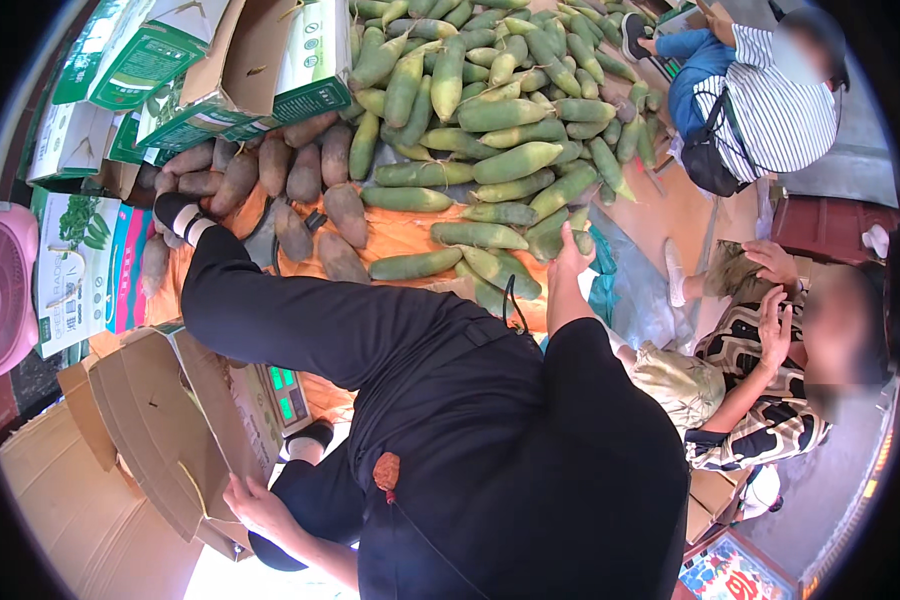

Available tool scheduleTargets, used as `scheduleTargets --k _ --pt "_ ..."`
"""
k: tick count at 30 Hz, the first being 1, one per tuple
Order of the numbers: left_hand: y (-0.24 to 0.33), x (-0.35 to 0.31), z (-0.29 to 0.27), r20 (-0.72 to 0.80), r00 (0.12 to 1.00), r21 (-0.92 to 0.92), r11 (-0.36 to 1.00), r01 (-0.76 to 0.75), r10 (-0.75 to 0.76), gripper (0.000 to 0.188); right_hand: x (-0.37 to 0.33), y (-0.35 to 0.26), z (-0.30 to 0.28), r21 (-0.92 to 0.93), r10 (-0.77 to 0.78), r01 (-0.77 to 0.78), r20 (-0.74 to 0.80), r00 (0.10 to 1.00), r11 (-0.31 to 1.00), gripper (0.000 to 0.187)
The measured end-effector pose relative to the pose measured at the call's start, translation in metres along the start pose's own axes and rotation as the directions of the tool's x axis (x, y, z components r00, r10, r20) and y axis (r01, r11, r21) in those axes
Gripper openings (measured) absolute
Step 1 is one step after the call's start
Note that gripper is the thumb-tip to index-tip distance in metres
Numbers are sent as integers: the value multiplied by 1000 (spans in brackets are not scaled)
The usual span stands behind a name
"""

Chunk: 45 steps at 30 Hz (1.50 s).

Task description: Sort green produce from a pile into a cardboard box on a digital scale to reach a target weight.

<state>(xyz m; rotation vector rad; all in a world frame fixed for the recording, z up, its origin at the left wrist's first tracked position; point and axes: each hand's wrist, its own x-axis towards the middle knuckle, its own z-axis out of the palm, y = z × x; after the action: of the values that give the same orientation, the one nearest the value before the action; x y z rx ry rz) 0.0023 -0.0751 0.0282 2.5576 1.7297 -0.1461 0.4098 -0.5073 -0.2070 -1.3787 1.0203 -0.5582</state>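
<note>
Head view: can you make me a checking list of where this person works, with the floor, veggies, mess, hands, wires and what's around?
Surface: orange sheet, partly covered.
Job's things: heaped green radishes; brown root vegetables beside them; open cardboard box.
Clutter: printed cartons, pink fan, scale with lit green display.
Left hand: at the box's flap; grip unclear.
Right hand: at a radish by the heap's edge; grip unclear.
Cables: no power cable clearly made out; reddish pendant on thin cord.
Surroundings: people in striped shirt and patterned top, both at right.
</note>
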Motion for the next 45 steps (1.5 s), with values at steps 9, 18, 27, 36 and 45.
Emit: scheduleTargets --k 9,18,27,36,45 --pt "-4 2 0 -4 999 50 998 32 -32 32 9 -1 15 -13 119 -119 151 981 993 87" --pt "0 1 -2 -13 1000 15 1000 27 -27 32 -6 -17 27 -105 93 -73 195 976 992 82" --pt "3 2 -3 -10 999 26 999 43 -42 32 -4 -16 12 -103 -27 32 55 998 994 75" --pt "0 2 0 -19 999 35 999 39 -38 32 -7 -28 20 -127 87 -78 65 994 989 76" --pt "6 7 0 7 999 23 999 40 -40 31 12 -12 10 -71 33 -35 -33 999 997 72"
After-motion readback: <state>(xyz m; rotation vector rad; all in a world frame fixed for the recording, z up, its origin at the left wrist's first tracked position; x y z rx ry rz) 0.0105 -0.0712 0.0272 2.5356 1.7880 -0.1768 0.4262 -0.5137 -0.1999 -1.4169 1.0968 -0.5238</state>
